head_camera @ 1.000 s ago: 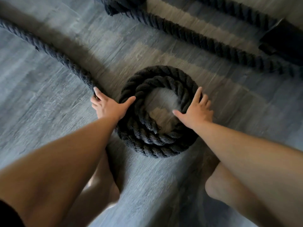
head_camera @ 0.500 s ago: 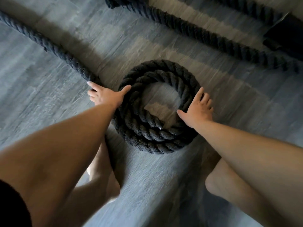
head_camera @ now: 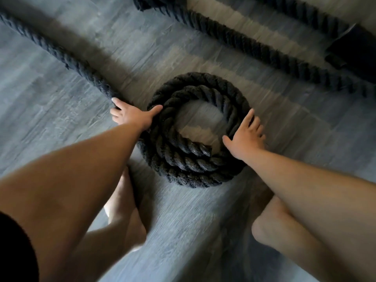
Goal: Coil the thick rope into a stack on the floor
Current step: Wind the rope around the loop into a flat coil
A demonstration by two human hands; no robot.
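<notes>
The thick black rope is partly wound into a round coil [head_camera: 183, 159] of about three turns on the grey plank floor [head_camera: 61, 123]. One end lies inside the ring. A free strand [head_camera: 67, 58] runs from the coil's left side up to the far left. My left hand [head_camera: 130, 116] is at that junction, its fingers curled over the strand and its thumb on the coil's outer turn. Flat on the coil's right side lies my right hand [head_camera: 244, 139], with fingers spread and thumb pointing into the ring.
Another stretch of the same rope [head_camera: 254, 45] crosses the floor diagonally beyond the coil, with more rope behind it. A dark object [head_camera: 352, 49] sits at the far right. My bare foot [head_camera: 126, 210] and knee [head_camera: 270, 224] are near the coil's front.
My left hand has slid slightly away from me along the strand at the coil's left edge. The right hand stays pressed on the coil's right side. The view has shifted slightly.
</notes>
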